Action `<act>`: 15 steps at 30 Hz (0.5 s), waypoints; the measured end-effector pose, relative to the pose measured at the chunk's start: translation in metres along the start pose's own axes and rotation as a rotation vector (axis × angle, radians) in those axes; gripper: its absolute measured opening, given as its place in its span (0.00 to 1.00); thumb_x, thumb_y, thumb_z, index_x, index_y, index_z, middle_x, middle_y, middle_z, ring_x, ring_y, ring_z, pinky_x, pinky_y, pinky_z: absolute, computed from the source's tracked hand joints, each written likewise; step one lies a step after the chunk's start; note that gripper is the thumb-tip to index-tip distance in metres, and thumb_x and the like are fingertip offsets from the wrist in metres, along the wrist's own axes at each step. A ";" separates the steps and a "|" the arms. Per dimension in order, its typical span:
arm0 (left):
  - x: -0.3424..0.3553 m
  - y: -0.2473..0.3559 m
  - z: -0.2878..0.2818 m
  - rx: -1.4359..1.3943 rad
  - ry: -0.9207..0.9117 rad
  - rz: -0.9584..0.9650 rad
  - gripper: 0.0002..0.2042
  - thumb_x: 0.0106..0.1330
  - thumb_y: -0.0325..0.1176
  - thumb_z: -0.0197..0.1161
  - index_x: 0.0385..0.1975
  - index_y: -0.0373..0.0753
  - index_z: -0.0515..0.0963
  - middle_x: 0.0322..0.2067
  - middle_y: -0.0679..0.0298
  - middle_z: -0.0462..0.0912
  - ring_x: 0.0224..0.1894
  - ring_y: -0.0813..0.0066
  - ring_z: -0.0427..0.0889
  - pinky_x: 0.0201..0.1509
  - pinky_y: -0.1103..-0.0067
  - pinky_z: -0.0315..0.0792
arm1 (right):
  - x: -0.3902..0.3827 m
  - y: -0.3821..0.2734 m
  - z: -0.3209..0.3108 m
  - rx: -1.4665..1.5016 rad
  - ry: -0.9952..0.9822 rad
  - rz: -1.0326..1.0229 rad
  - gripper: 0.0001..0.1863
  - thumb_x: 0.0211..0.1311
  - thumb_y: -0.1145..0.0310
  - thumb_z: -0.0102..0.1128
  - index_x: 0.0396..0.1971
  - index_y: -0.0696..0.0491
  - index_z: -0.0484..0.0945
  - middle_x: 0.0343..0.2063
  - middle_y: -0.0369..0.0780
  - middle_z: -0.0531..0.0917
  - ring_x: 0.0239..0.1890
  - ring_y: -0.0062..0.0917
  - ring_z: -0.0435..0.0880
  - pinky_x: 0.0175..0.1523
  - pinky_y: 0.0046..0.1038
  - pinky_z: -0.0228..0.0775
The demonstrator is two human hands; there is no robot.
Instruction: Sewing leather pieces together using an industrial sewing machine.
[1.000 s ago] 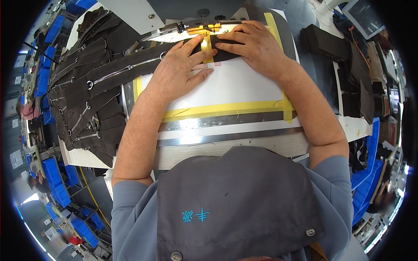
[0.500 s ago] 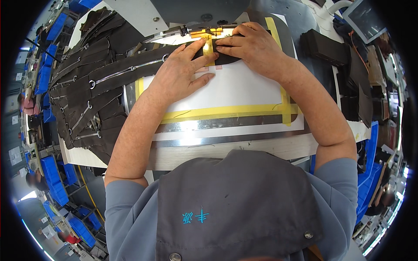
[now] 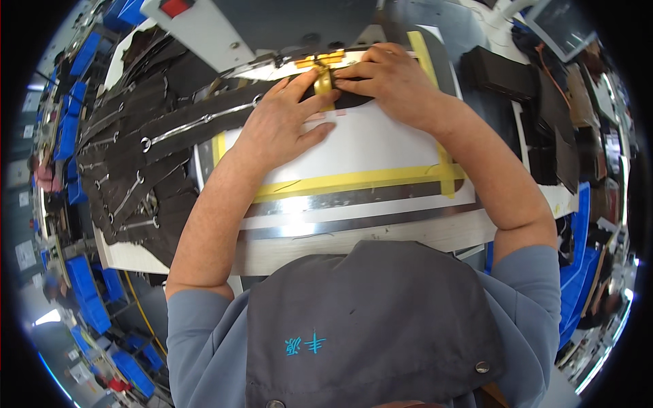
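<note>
My left hand [image 3: 282,126] lies with its fingers spread over the right end of a dark fabric strip. Its fingertips are beside a shiny gold-coloured metal guide [image 3: 323,83] under the machine head [image 3: 306,24]. Along the strip runs a silver zipper [image 3: 197,122] with a ring-like pull near its left end. On the other side of the guide, my right hand [image 3: 401,88] presses its fingertips onto a dark curved piece [image 3: 354,99], fingers stretched toward the left and partly bent. The right thumb and the part of the fabric beneath both hands are hidden.
A white sheet [image 3: 360,146] held by yellow tape [image 3: 354,180] covers the work plate. More dark zippered pieces [image 3: 136,183] are heaped at left. Stacked dark pieces [image 3: 500,73] lie at right, below a screen [image 3: 561,27]. Blue bins [image 3: 88,292] stand beyond the table.
The whole view has tilted and shifted slightly, with a red part on the machine now showing at the top left. Both hands remain beside the gold-coloured guide on the dark fabric.
</note>
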State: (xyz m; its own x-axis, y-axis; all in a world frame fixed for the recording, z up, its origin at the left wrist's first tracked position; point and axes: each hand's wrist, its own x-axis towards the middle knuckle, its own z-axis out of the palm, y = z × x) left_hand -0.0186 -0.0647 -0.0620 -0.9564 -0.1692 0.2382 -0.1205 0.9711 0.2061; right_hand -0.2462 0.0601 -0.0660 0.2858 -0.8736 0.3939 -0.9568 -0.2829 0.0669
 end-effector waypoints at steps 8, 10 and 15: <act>0.005 -0.001 -0.001 -0.121 -0.009 0.015 0.26 0.60 0.39 0.68 0.60 0.38 0.79 0.65 0.40 0.71 0.61 0.37 0.74 0.67 0.57 0.68 | 0.001 0.005 0.012 -0.014 0.018 -0.009 0.15 0.61 0.65 0.57 0.42 0.36 0.89 0.46 0.24 0.87 0.50 0.26 0.82 0.66 0.40 0.63; 0.006 0.000 -0.004 -0.093 -0.011 0.011 0.26 0.61 0.39 0.68 0.59 0.38 0.79 0.66 0.39 0.69 0.63 0.37 0.72 0.69 0.57 0.66 | 0.001 0.003 0.010 -0.035 0.019 0.010 0.15 0.62 0.65 0.57 0.43 0.36 0.89 0.46 0.24 0.87 0.51 0.26 0.81 0.67 0.41 0.63; 0.005 0.003 -0.006 -0.132 -0.039 -0.026 0.25 0.61 0.38 0.68 0.59 0.38 0.79 0.67 0.39 0.68 0.66 0.37 0.71 0.71 0.57 0.65 | 0.000 0.000 0.011 0.009 -0.006 0.035 0.16 0.63 0.66 0.57 0.46 0.36 0.90 0.48 0.24 0.87 0.53 0.27 0.80 0.69 0.42 0.61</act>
State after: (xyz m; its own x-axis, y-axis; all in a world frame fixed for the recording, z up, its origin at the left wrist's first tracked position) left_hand -0.0225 -0.0637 -0.0542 -0.9634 -0.1846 0.1946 -0.1116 0.9355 0.3353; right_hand -0.2460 0.0561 -0.0757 0.2521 -0.8856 0.3901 -0.9659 -0.2551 0.0451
